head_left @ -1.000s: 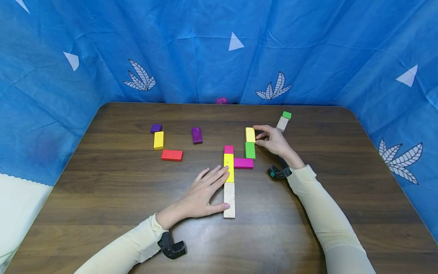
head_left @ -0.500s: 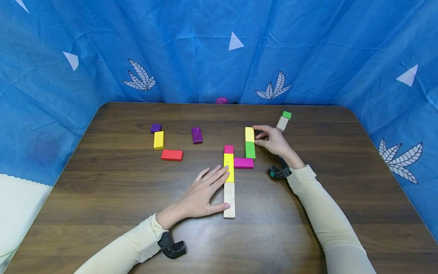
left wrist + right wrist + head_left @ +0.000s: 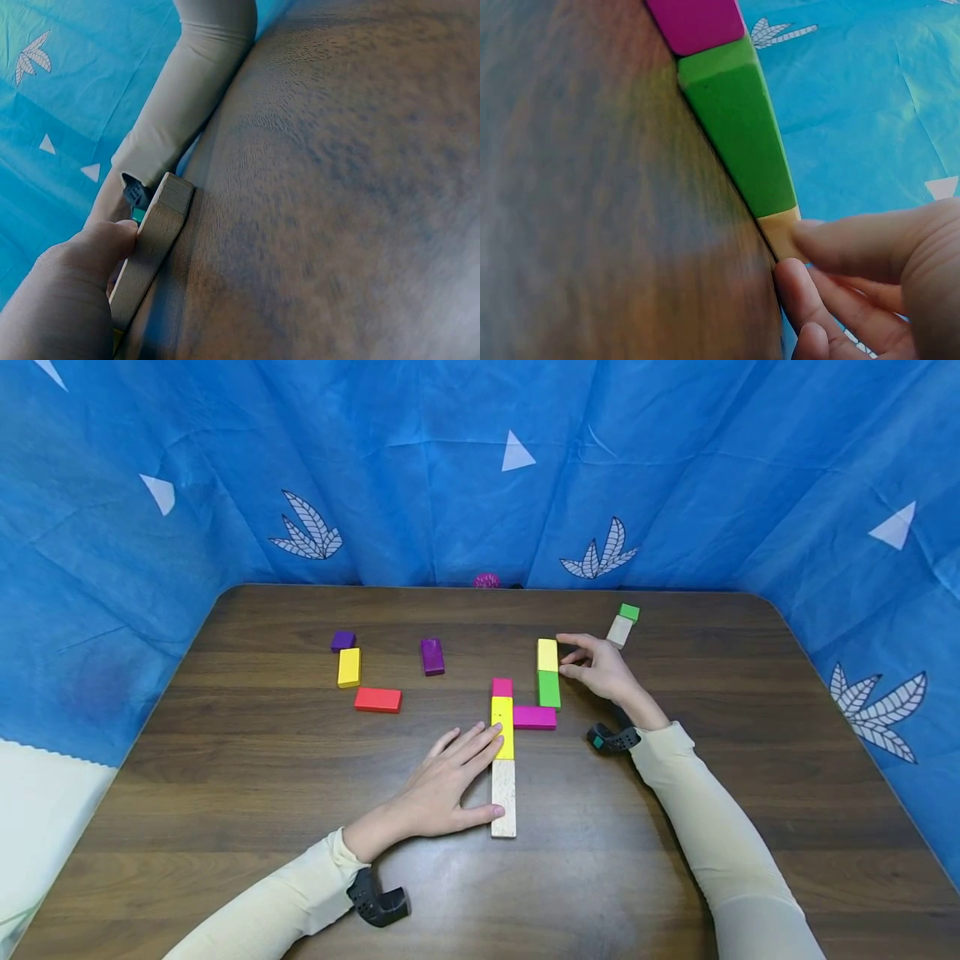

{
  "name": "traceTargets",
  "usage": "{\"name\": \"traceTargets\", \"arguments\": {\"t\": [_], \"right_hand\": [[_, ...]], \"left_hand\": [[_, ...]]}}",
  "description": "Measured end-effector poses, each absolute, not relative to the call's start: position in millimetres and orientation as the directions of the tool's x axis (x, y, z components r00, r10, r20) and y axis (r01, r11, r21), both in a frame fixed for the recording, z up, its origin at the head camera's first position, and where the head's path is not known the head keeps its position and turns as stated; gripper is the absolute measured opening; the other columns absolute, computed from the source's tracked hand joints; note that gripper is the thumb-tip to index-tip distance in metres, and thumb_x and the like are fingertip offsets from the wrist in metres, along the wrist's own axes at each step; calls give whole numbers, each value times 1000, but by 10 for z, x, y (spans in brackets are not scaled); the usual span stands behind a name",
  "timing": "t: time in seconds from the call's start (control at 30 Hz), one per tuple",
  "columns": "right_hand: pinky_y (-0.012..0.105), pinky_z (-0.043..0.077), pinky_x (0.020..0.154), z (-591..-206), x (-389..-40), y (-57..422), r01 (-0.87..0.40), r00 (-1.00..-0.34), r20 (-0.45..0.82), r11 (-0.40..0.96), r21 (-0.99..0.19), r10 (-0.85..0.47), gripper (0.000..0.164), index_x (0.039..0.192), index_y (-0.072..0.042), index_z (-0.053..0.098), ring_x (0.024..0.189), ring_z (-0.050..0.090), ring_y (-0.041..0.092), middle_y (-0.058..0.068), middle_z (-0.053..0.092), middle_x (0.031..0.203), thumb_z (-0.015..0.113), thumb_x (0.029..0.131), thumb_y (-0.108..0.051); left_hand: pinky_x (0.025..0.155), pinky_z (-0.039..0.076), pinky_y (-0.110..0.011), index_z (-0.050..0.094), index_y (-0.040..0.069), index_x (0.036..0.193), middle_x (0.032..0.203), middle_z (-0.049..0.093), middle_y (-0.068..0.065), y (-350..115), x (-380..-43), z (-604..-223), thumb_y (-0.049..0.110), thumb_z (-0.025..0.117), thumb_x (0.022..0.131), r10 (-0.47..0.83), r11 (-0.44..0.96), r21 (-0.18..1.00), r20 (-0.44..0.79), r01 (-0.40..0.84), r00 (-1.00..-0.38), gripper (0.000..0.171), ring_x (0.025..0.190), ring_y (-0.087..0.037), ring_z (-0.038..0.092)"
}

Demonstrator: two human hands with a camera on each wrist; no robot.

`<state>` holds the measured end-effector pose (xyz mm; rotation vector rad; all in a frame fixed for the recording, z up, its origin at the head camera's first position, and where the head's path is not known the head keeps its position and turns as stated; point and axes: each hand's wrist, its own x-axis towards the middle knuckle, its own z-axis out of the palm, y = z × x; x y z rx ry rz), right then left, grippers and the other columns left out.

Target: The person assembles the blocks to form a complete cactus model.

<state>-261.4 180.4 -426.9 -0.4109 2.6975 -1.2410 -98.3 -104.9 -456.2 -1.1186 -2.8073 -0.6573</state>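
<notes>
Fingertips of my left hand (image 3: 442, 785) rest on a bright yellow block (image 3: 502, 739) in the head view. Its thumb touches the long whitish wooden block (image 3: 504, 789), which lies end to end with the yellow one. A small pink block (image 3: 502, 687) caps that column. From its right side a magenta block (image 3: 535, 718) sticks out, with a green block (image 3: 549, 689) and a pale yellow block (image 3: 547, 655) lined up beyond it. My right hand (image 3: 600, 672) touches the pale yellow block's right side with thumb and index fingertips; the fingers are not wrapped around it.
Loose on the left lie a red block (image 3: 378, 700), a yellow block (image 3: 349, 668) and a dark purple block (image 3: 343, 641). Another purple block (image 3: 432, 657) lies farther right. Past my right hand are a whitish block (image 3: 619, 631) and a small green one (image 3: 629, 612). Blue cloth (image 3: 465, 485) surrounds the table.
The pale yellow block has shifted very slightly left, now lining up with the green block. Both hands stay nearly in place.
</notes>
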Motion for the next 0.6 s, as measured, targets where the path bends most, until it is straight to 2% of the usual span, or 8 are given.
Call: {"name": "traceTargets", "arguments": {"t": [0.1,0.17,0.33,0.47,0.6], "right_hand": [[41,47,88,-4266,-2547,1841,-202,-956,25,596,-777,-292,50,141,-6,51,111,59,32,18,58,132,64,93,-8],[47,46,96,-4265,-2478,1867,-229,-952,55,584,-778,-300,50,142,-6,50,122,54,33,16,52,142,64,94,-13],[59,30,113,-4286,-2268,1929,-326,-919,96,603,-728,-382,57,146,-11,46,144,31,33,10,39,155,65,94,-26],[63,22,115,-4332,-2168,1951,-407,-884,124,614,-676,-450,60,146,-12,46,148,24,32,8,38,156,68,92,-27],[65,22,114,-4349,-2153,1918,-466,-857,155,610,-641,-491,61,145,-12,47,150,21,31,9,39,156,70,91,-27]], "left_hand": [[120,19,-53,30,9,154,163,24,-3,-1030,-976,-4563,59,56,88,652,647,366,190,669,-734,86,150,-27,22],[120,19,-53,30,9,154,163,24,-3,-1018,-973,-4561,59,56,88,655,646,367,184,670,-733,86,150,-27,22],[120,18,-53,30,9,154,163,24,-2,-1008,-981,-4555,58,59,87,654,643,370,189,670,-732,88,150,-26,22],[119,18,-54,31,8,153,162,26,-3,-1022,-985,-4544,58,60,87,651,641,368,204,673,-732,87,150,-27,23],[120,18,-53,31,9,153,162,26,-3,-1035,-978,-4526,57,60,87,644,644,378,200,665,-738,87,150,-26,23]]}}
